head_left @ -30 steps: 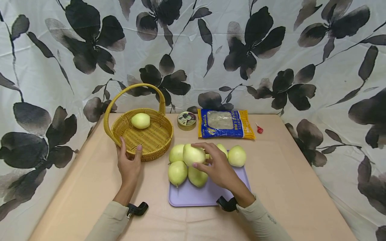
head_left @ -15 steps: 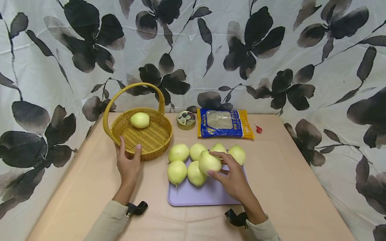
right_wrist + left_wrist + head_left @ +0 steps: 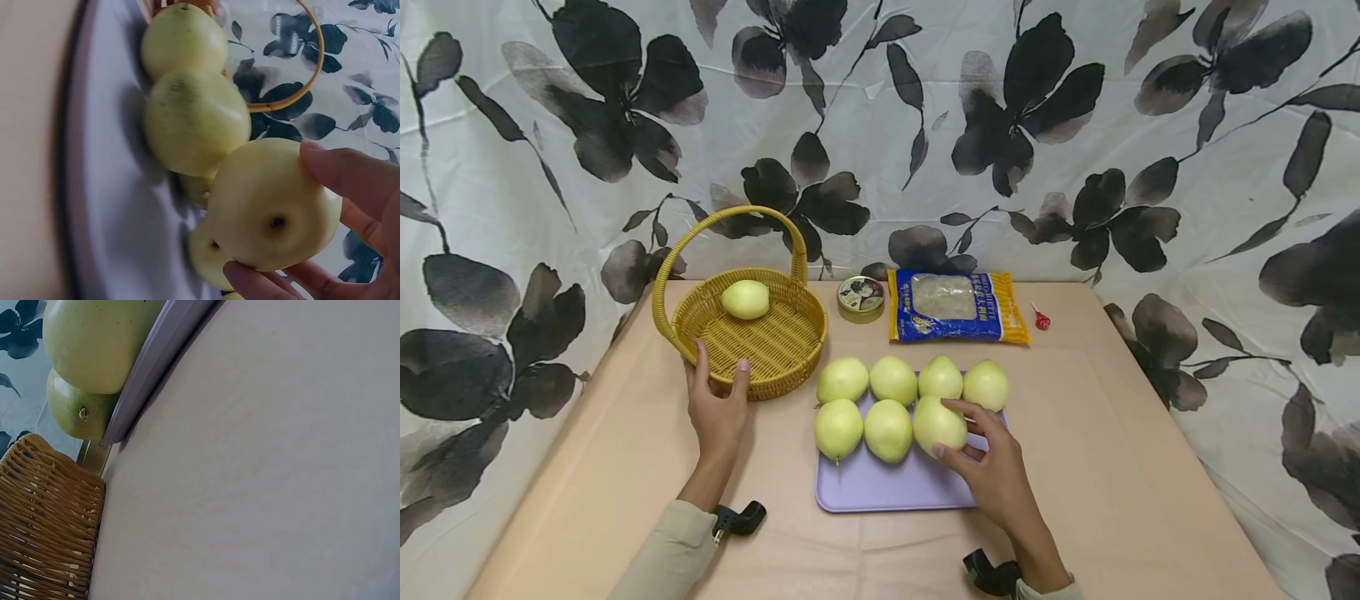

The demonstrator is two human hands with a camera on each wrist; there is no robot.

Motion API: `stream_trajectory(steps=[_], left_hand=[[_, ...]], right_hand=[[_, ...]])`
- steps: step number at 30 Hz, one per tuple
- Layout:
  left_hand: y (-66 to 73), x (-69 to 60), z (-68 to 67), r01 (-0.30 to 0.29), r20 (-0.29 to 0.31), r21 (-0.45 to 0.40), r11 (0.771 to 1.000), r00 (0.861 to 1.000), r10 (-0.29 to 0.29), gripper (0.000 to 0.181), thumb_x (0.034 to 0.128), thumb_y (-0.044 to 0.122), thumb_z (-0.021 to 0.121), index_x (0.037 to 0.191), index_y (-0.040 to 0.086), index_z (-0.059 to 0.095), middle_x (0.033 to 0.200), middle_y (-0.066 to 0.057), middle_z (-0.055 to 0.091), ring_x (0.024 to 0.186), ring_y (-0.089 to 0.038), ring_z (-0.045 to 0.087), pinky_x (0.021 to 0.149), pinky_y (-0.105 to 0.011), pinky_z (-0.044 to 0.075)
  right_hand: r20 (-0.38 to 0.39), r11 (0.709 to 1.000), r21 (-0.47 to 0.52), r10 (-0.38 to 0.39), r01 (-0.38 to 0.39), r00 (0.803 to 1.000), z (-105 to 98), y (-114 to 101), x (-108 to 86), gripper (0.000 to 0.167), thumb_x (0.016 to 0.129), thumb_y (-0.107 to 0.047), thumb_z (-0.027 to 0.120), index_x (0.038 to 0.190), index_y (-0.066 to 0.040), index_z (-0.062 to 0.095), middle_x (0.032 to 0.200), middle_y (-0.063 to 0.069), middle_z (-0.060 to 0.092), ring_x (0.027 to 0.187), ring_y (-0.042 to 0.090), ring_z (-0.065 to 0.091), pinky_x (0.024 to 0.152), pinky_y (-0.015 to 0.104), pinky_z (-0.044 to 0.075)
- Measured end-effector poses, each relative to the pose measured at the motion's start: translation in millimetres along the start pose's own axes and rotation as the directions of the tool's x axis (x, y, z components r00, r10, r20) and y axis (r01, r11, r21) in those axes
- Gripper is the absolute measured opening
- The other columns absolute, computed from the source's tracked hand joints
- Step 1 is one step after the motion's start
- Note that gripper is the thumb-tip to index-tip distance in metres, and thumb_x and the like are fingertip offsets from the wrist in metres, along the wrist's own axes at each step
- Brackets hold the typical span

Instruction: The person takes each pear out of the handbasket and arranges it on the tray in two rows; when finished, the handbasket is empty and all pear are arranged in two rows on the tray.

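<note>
My left hand (image 3: 718, 421) grips the near left side of a yellow woven basket (image 3: 767, 346), thumb by the rim. One pale green pear (image 3: 746, 300) lies inside the basket toward its back. In my right hand (image 3: 996, 471), thumb and fingers hold another pear (image 3: 938, 425) at the right end of the front row on a lilac tray (image 3: 895, 492). The right wrist view shows this held pear (image 3: 275, 206) pinched from the side, beside a neighbouring pear (image 3: 197, 122). Several more pears (image 3: 888, 431) stand on the tray in two rows.
Behind the tray lie a round tin (image 3: 861, 298), a blue and yellow food packet (image 3: 955, 307) and a small red lollipop (image 3: 1041, 318). A floral cloth (image 3: 880, 125) hangs at the table's back edge. The basket's tall handle (image 3: 730, 212) arches upward.
My right hand has carried its pear rightward and toward me, from above the left group of pears to the front row's right end. The left hand stays on the basket.
</note>
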State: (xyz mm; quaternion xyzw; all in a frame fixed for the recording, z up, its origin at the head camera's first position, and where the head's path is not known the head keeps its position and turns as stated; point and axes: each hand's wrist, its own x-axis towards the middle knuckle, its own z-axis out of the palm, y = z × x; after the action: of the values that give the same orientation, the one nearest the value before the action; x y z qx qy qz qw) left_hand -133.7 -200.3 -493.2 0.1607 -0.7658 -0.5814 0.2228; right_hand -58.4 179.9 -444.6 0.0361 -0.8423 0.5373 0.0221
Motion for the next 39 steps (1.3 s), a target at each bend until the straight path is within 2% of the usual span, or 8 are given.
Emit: stream_trajectory(steps=[7, 16, 23, 27, 33, 39], left_hand=[[-0.6, 0.3, -0.1, -0.001, -0.003, 0.003, 1.0, 1.0, 0.001, 0.079, 0.1038, 0.048, 0.066, 0.166, 0.05, 0.017, 0.179, 0.007, -0.007, 0.165, -0.019, 0.012, 0.131, -0.049, 0.03], [-1.8, 0.3, 0.0, 0.004, -0.001, -0.003, 1.0, 1.0, -0.004, 0.078, 0.1039, 0.047, 0.066, 0.166, 0.049, 0.019, 0.179, 0.007, -0.007, 0.165, -0.018, 0.011, 0.131, -0.048, 0.029], [-1.2, 0.0, -0.5, -0.006, -0.003, -0.006, 1.0, 1.0, 0.006, 0.078, 0.104, 0.046, 0.066, 0.166, 0.048, 0.02, 0.179, 0.006, -0.007, 0.166, -0.018, 0.007, 0.133, -0.048, 0.026], [-1.5, 0.3, -1.0, -0.007, -0.006, -0.003, 1.0, 1.0, 0.006, 0.077, 0.1039, 0.047, 0.066, 0.166, 0.048, 0.021, 0.179, 0.006, -0.007, 0.166, -0.018, 0.006, 0.133, -0.048, 0.026], [-2.9, 0.2, -0.9, -0.002, -0.003, 0.0, 1.0, 1.0, 0.002, 0.077, 0.1038, 0.048, 0.065, 0.167, 0.046, 0.021, 0.179, 0.005, -0.007, 0.166, -0.018, 0.006, 0.133, -0.047, 0.026], [-2.7, -0.5, -0.8, -0.002, -0.003, -0.003, 1.0, 1.0, 0.002, 0.076, 0.104, 0.048, 0.065, 0.167, 0.045, 0.022, 0.179, 0.005, -0.006, 0.165, -0.017, 0.006, 0.133, -0.047, 0.025]], right_hand=[[-0.046, 1.0, -0.022, 0.001, -0.002, 0.999, 9.7, 14.7, -2.8, 0.063, 0.084, -0.004, 0.089, 0.139, -0.026, 0.068, 0.147, 0.007, 0.062, 0.128, 0.036, 0.064, 0.097, 0.037, 0.063], [-0.044, 0.999, -0.01, 0.031, -0.032, 0.999, 14.2, 27.4, -1.8, 0.067, 0.083, -0.004, 0.09, 0.142, -0.023, 0.067, 0.15, 0.01, 0.061, 0.13, 0.036, 0.063, 0.097, 0.032, 0.062], [-0.063, 0.997, -0.059, 0.037, -0.041, 0.997, 8.3, 23.9, -2.9, 0.071, 0.079, -0.01, 0.095, 0.143, -0.021, 0.067, 0.148, 0.009, 0.062, 0.131, 0.038, 0.064, 0.101, 0.043, 0.062], [-0.074, 0.994, -0.113, -0.004, -0.004, 0.997, 2.4, 15.7, -1.8, 0.07, 0.08, -0.011, 0.094, 0.143, -0.021, 0.067, 0.147, 0.008, 0.063, 0.136, 0.041, 0.061, 0.104, 0.049, 0.06], [-0.079, 0.978, -0.193, -0.098, 0.081, 0.992, -5.0, -2.0, 7.9, 0.068, 0.08, -0.012, 0.094, 0.142, -0.019, 0.067, 0.144, 0.011, 0.064, 0.137, 0.037, 0.061, 0.106, 0.052, 0.059], [-0.039, 0.962, -0.2, -0.198, 0.186, 0.979, -6.2, -30.2, 22.9, 0.069, 0.081, -0.017, 0.094, 0.143, -0.024, 0.066, 0.144, 0.007, 0.063, 0.137, 0.033, 0.06, 0.109, 0.055, 0.056]])
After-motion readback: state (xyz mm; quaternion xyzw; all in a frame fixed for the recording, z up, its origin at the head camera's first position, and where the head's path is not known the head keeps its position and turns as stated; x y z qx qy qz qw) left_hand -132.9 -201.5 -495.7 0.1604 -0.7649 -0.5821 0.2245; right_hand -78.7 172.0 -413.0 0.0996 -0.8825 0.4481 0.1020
